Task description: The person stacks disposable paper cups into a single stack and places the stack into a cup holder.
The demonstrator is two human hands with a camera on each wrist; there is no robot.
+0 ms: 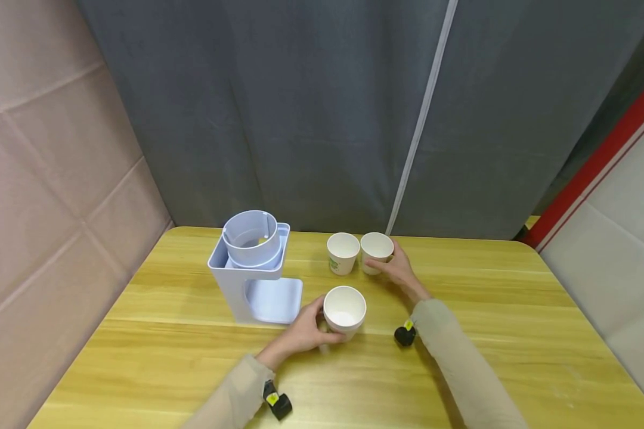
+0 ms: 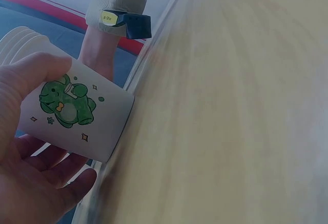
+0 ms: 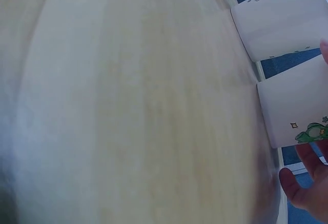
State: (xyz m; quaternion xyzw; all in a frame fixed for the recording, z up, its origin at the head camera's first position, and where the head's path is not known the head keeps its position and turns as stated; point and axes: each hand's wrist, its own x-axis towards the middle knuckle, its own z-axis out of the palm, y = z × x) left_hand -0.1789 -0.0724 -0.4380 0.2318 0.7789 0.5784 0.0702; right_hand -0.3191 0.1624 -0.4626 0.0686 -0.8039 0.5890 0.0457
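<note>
My left hand (image 1: 307,331) grips a stack of white paper cups (image 1: 345,310) near the middle of the table. In the left wrist view the nested rims show, and the outer paper cup (image 2: 77,106) carries a green cartoon animal. Farther back, my right hand (image 1: 398,271) holds a single paper cup (image 1: 377,245) between thumb and fingers; its base stands on the table. Directly left of it is another upright paper cup (image 1: 343,255), which no hand touches. The right wrist view shows part of the right hand (image 3: 312,188) at the held cup (image 3: 294,106).
A pale blue plastic stand (image 1: 236,292) with a round open holder (image 1: 252,238) on top and a flat base tray (image 1: 276,298) stands left of the cups. A grey curtain (image 1: 300,119) hangs behind the wooden table (image 1: 166,333). Each wrist wears a small black device.
</note>
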